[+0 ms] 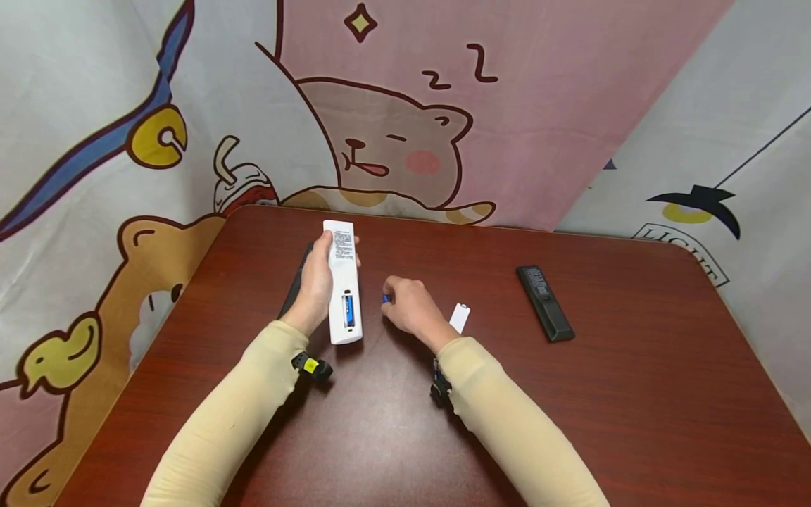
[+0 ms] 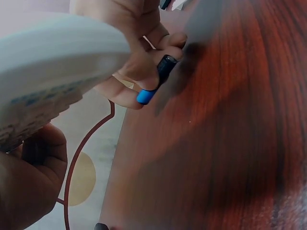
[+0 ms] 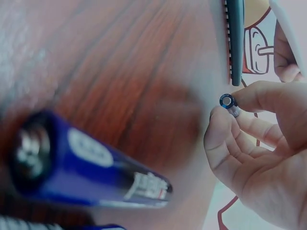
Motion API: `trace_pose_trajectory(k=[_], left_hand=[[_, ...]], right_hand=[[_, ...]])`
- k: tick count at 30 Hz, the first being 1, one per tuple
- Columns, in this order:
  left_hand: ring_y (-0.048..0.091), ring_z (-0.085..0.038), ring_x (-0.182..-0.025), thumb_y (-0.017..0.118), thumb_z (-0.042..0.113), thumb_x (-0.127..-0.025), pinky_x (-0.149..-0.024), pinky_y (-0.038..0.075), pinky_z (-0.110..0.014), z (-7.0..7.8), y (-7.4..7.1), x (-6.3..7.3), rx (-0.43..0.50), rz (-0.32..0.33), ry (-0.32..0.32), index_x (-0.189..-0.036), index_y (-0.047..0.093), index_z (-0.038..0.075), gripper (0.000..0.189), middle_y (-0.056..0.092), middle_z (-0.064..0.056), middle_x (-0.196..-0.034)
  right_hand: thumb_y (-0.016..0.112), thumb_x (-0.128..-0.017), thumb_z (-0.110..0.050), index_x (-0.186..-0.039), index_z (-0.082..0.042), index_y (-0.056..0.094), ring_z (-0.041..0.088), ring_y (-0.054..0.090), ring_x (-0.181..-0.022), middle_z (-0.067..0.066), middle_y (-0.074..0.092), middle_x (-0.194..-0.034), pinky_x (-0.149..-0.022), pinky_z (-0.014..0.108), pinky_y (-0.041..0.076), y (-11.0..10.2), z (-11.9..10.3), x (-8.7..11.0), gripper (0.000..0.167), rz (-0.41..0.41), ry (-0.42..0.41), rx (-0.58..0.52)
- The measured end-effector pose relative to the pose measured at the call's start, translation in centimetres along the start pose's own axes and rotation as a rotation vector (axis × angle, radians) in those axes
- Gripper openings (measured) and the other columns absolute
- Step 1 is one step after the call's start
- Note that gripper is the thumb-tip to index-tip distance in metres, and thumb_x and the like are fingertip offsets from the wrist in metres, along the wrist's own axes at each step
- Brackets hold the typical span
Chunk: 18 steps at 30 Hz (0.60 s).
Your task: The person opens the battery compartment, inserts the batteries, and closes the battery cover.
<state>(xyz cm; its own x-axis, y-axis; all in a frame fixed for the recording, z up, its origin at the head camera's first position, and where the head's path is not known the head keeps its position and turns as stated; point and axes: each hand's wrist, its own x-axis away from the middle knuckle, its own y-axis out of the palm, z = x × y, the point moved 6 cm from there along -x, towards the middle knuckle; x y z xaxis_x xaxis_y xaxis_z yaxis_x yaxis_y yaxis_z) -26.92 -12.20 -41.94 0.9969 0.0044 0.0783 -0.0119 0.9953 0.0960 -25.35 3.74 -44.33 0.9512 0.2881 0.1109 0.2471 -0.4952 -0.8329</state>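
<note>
My left hand (image 1: 315, 285) grips a white remote control (image 1: 343, 271) along its sides, its back facing up. The battery bay near its lower end is uncovered, and a blue battery (image 1: 348, 310) lies inside. Just right of it, my right hand (image 1: 413, 308) pinches another blue battery (image 2: 157, 79) between thumb and fingertips, above the table. In the right wrist view, one end of that battery (image 3: 227, 100) faces the camera. The white battery cover (image 1: 460, 317) lies on the table beside my right wrist, partly hidden by it.
A dark remote (image 1: 294, 289) lies left of my left hand, partly hidden by it. Farther right, a black remote (image 1: 545, 303) rests on the brown table (image 1: 659, 366). Another blue battery (image 3: 105, 167) lies close to the right wrist camera. A cartoon-printed cloth (image 1: 532, 105) hangs behind the table.
</note>
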Motion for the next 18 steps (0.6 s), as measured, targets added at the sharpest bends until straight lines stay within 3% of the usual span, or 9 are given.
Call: trace_pose_trajectory(k=[5,18], left_hand=[[0.056,-0.012,-0.072,0.021,0.051,-0.110,-0.064,0.045,-0.025,0.0,0.0,0.0,0.005,0.002,0.002,-0.134,0.059,0.002,0.066,0.062,-0.002,-0.085],[0.055,-0.012,-0.072,0.021,0.050,-0.111,-0.063,0.045,-0.024,0.0,0.1,0.1,0.016,-0.004,0.010,-0.135,0.059,0.003,0.065,0.062,-0.005,-0.087]], right_hand=[[0.073,-0.092,-0.012,-0.109,-0.008,0.068,0.019,0.060,-0.078,0.002,0.063,-0.082,-0.074,0.036,0.051,-0.4,0.0,0.2,0.019,0.013,-0.008,-0.036],[0.071,-0.086,-0.006,-0.103,-0.009,0.068,0.014,0.061,-0.068,0.001,0.065,-0.079,-0.067,0.028,0.049,-1.5,-0.1,1.0,0.017,0.099,-0.050,-0.202]])
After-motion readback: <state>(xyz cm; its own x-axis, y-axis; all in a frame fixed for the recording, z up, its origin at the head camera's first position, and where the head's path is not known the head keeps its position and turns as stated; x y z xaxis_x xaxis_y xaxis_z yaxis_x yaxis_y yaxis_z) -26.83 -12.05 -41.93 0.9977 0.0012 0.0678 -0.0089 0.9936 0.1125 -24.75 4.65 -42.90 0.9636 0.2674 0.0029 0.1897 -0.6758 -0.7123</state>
